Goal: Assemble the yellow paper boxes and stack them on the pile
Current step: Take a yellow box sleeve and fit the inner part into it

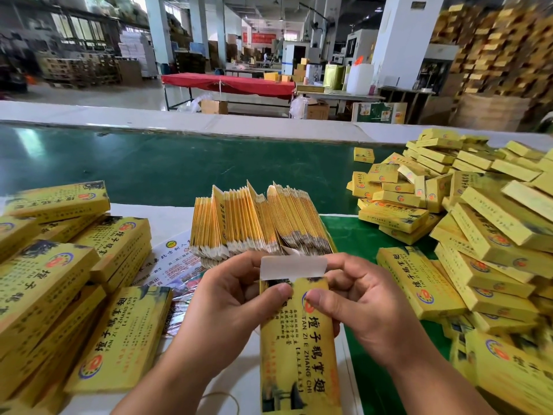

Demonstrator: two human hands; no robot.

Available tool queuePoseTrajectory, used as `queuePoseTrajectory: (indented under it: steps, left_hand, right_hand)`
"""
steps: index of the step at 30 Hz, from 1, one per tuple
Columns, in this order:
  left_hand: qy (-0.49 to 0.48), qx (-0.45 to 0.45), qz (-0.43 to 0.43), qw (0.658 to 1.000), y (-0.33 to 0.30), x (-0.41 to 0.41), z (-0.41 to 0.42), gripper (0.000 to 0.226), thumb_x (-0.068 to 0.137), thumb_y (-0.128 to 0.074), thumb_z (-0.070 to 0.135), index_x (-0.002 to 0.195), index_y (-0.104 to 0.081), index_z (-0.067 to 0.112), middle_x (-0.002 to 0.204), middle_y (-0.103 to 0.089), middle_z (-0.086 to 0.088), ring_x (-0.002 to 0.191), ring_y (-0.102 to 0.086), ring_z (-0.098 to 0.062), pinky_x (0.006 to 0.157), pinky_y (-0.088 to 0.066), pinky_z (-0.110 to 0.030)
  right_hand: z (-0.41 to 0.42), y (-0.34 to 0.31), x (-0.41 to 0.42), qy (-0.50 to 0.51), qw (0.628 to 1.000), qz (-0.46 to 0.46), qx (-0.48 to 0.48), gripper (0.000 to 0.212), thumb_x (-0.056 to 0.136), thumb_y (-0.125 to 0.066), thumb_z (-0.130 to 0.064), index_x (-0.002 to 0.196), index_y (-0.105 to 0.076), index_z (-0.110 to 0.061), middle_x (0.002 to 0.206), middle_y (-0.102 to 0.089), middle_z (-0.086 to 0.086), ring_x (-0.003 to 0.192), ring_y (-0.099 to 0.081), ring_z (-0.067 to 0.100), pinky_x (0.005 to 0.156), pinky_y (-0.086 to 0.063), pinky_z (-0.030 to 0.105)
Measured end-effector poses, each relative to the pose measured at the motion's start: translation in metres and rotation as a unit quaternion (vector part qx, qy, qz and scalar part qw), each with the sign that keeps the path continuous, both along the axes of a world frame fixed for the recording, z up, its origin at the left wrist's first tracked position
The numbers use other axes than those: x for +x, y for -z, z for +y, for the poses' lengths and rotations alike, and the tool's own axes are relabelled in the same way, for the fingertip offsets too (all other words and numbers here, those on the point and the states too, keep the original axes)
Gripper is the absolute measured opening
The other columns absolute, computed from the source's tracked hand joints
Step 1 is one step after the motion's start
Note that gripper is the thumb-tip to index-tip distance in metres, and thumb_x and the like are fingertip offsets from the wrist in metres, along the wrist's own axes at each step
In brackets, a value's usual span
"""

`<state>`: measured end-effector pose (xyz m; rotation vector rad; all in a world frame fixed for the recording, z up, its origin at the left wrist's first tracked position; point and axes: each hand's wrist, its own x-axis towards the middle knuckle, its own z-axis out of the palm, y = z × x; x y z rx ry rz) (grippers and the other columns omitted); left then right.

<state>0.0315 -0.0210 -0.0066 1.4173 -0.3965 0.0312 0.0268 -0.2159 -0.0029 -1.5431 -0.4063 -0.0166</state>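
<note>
Left hand (236, 298) and right hand (356, 298) are both pinching the long yellow printed paper box (299, 351), white end flap (291, 266) standing open at its far end.

A: What's the box in hand (299, 339) looking like?
B: Yellow, long, black characters plus "TAN ZI E ZHANG CHI" running down its face. Standing lengthwise away from the viewer, white end flap (292, 266) sticking up, unfolded.
A: Blanks?
B: Flat blanks (260, 223) are standing on edge in a packed row just beyond it.
A: Finished ones?
B: The pile (478, 223) is sprawling at right, boxes lying loosely at mixed angles. More closed boxes (74, 274) are sitting stacked flat at left.
</note>
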Motion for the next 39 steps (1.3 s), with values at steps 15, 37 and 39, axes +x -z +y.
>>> queuePoseTrajectory:
  steps: [15, 37, 39]
  left_hand:
    - [-0.029, 0.027, 0.032, 0.999, 0.000, -0.002, -0.004, 0.040, 0.076, -0.066, 0.050, 0.092, -0.076, 0.015, 0.083, -0.074, -0.018, 0.077, -0.068, -0.039, 0.068, -0.055, -0.047]
    - [-0.143, 0.186, -0.016, 0.972, 0.001, -0.012, -0.012, 0.042, 0.070, -0.068, 0.060, 0.106, -0.060, 0.039, 0.091, -0.070, 0.014, 0.076, -0.070, -0.006, 0.064, -0.057, -0.028]
    - [-0.168, 0.322, -0.069, 0.929, 0.001, -0.018, -0.016, 0.064, 0.057, -0.066, 0.078, 0.109, -0.044, 0.048, 0.095, -0.063, 0.029, 0.084, -0.061, 0.009, 0.066, -0.050, -0.011]
  right_hand:
    - [0.004, 0.005, -0.003, 0.053, 0.997, -0.022, -0.043, 0.031, 0.073, -0.080, -0.033, 0.103, -0.075, -0.027, 0.084, -0.076, 0.010, 0.079, -0.074, 0.029, 0.072, -0.062, 0.050]
    - [0.010, 0.005, -0.004, 0.207, 0.959, -0.129, -0.141, 0.020, 0.089, -0.070, -0.037, 0.076, -0.066, -0.023, 0.059, -0.063, 0.000, 0.049, -0.054, 0.016, 0.045, -0.043, 0.032]
    - [0.012, 0.005, -0.004, 0.259, 0.942, -0.156, -0.142, 0.020, 0.087, -0.067, -0.038, 0.073, -0.065, -0.024, 0.054, -0.059, -0.007, 0.045, -0.048, 0.002, 0.042, -0.036, 0.020]
